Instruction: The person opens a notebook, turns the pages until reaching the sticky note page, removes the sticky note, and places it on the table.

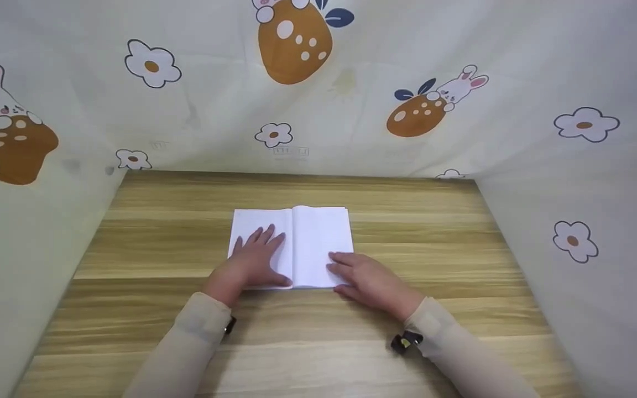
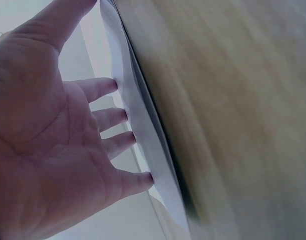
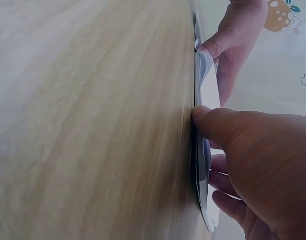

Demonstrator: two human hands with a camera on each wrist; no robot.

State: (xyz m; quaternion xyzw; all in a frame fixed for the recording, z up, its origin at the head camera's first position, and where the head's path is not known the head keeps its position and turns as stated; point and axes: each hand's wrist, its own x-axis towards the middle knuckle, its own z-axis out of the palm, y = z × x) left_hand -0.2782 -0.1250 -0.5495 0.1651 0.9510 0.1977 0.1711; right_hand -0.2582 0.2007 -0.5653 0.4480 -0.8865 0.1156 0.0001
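An open notebook (image 1: 321, 232) with blank-looking white pages lies on the wooden table. My left hand (image 1: 252, 262) presses on its left page with straight, spread fingers. The left thumb reaches to the lower end of the centre fold. At the lower right corner, my right hand (image 1: 371, 279) grips the notebook's edge. Its fingertips rest on the right page, while the thumb (image 3: 207, 122) sits against the front edge, low by the tabletop. In the left wrist view, the page edges (image 2: 143, 120) rise slightly from the table under the left fingers.
Wood-grain tabletop (image 1: 318, 348) surrounds the notebook. A pale cloth (image 1: 213, 110) printed with rabbits, flowers and orange fruit walls off the back and both sides. A small black device (image 1: 406, 342) is strapped at the right wrist.
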